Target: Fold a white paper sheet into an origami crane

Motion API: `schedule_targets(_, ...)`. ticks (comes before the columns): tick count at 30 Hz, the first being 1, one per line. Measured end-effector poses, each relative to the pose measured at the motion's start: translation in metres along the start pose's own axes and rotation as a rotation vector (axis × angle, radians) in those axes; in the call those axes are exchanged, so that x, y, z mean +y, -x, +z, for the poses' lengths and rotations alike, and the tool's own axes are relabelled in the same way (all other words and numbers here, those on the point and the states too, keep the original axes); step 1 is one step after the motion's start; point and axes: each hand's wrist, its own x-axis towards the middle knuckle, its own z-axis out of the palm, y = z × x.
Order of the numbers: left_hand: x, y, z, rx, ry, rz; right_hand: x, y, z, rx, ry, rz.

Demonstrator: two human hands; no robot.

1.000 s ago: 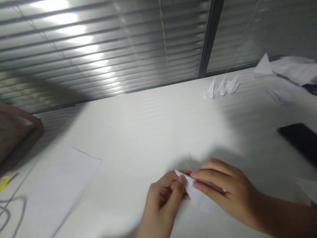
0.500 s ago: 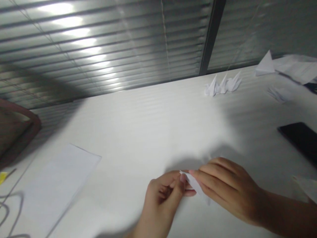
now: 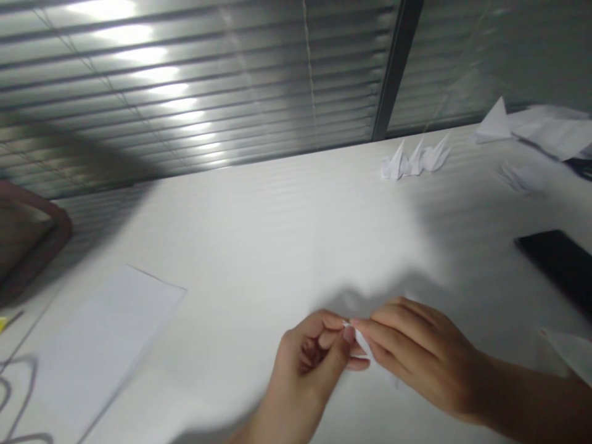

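Observation:
A small piece of folded white paper [image 3: 363,343] is held between both hands low in the view, right of centre. My left hand [image 3: 314,357] pinches its upper left tip between thumb and forefinger, the other fingers curled beneath. From the right, my right hand [image 3: 425,354] grips the paper's other side, fingers together and covering much of it. The fingertips of the two hands nearly meet at the top edge. Further back stand three folded white paper figures [image 3: 415,161] with pointed tips, side by side.
A white sheet [image 3: 111,345] lies on the white table [image 3: 259,246] at left, near a grey cable [image 3: 33,382]. At right are a black phone [image 3: 557,262], loose papers [image 3: 550,132] and a folded triangle [image 3: 494,123]. Window blinds [image 3: 208,80] rise behind.
My left hand has shifted slightly right, closer to my right hand, and less of the folded paper shows between them. The surroundings have moved a little left in the view.

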Motion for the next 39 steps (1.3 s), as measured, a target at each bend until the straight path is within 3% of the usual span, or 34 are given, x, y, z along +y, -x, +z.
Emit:
schedule_targets(10, 0.001, 0.0, -0.001, -0.006, -0.05, 0.02, 0.003, 0.005, 0.001, -0.049, -0.009, -0.007)
schedule_targets(23, -0.003, 0.002, -0.003, -0.028, -0.035, 0.026, 0.002, 0.0, -0.008, -0.043, 0.138, -0.252)
schedule_targets(39, -0.001, 0.001, -0.004, -0.044, 0.008, 0.051, 0.002, 0.003, -0.006, -0.153, 0.042, -0.252)
